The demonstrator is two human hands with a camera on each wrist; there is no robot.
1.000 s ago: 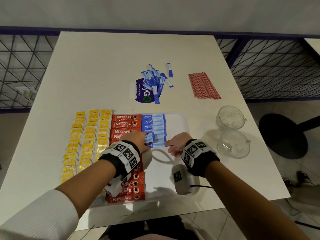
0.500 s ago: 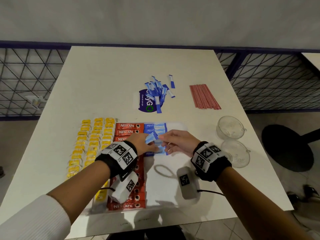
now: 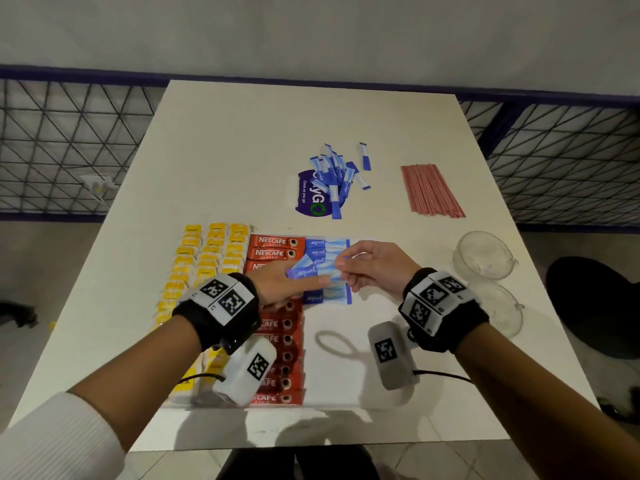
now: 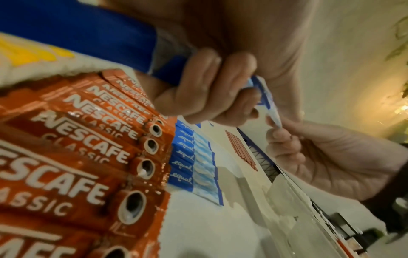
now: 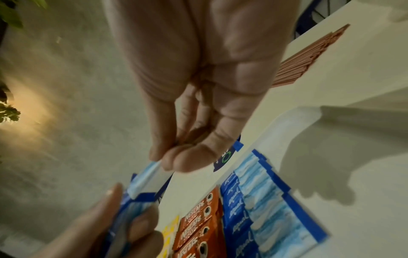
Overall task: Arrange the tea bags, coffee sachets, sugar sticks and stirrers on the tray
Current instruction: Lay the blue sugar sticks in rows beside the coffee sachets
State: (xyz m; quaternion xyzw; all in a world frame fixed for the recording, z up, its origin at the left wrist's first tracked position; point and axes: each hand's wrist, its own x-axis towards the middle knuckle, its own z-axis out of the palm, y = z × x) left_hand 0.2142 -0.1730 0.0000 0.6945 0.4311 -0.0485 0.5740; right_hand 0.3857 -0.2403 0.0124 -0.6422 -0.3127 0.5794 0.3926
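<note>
Sugar stick (image 3: 311, 268) between both hands

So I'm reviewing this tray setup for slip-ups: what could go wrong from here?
The left hand holds a bunch of sugar sticks while the right hand pinches one out; others might slide loose. Both hands hang over the laid blue row and could nudge it crooked. The stirrers lie off the tray.
</note>
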